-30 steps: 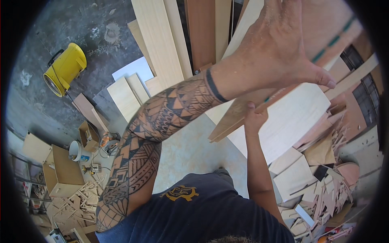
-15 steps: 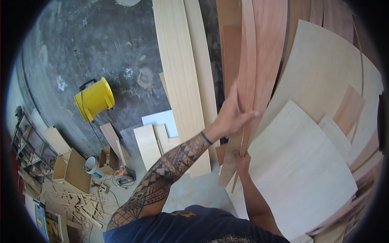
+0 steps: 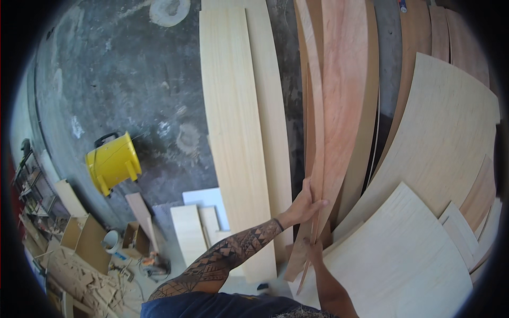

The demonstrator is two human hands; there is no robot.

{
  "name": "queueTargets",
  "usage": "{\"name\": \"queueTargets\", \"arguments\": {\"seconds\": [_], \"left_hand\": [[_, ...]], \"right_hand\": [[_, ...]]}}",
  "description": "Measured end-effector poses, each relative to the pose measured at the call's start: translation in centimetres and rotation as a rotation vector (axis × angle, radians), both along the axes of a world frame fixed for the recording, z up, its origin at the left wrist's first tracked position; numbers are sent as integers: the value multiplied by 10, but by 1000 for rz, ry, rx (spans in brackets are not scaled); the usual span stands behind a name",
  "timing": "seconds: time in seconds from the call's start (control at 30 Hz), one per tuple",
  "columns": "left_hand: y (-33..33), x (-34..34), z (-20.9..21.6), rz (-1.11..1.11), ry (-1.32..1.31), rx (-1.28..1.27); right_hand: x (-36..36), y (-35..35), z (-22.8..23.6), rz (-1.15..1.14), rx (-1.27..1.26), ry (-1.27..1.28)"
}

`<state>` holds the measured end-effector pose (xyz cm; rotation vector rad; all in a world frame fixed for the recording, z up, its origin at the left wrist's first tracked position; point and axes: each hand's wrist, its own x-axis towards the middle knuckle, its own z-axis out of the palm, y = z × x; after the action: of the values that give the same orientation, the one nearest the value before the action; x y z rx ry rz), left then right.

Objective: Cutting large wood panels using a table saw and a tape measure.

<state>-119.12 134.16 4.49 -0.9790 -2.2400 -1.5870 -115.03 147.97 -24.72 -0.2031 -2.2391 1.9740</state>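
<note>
Long, thin wooden strips stand upright, running away from me along the reddish plywood sheet (image 3: 344, 79). My left hand (image 3: 303, 206) wraps round the wooden strip (image 3: 318, 106), its thumb laid across the front edge. Just below and nearer to me, my right hand (image 3: 315, 250) closes on the lower part of the same strip, whose thin end sticks out beneath the fist. A brown board end lies beside both hands. The fingers of my right hand are partly hidden.
Pale long boards (image 3: 233, 106) lean left of the strips. Large plywood sheets (image 3: 392, 254) lie at the right. A yellow drum-shaped blower (image 3: 112, 164), a white bucket (image 3: 111, 241), cardboard boxes (image 3: 85, 244) and a heap of wood scraps (image 3: 98, 291) are on the left.
The view has tilted upward, so everything sits lower in it. My left hand appears closer to my right hand along the strip; both still grip it.
</note>
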Motion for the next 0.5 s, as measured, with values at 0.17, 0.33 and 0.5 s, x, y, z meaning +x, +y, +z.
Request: {"name": "queueTargets", "arguments": {"seconds": [0.17, 0.33, 0.5], "left_hand": [[-19, -123, -52, 24, -13, 50], [-12, -219, -111, -22, -199, 173], [-33, -293, -158, 180, -289, 246]], "right_hand": [[-104, -18, -38, -165, 521, -95], [-128, 26, -107, -50, 1232, 235], [1, 61, -100, 30, 269, -313]]}}
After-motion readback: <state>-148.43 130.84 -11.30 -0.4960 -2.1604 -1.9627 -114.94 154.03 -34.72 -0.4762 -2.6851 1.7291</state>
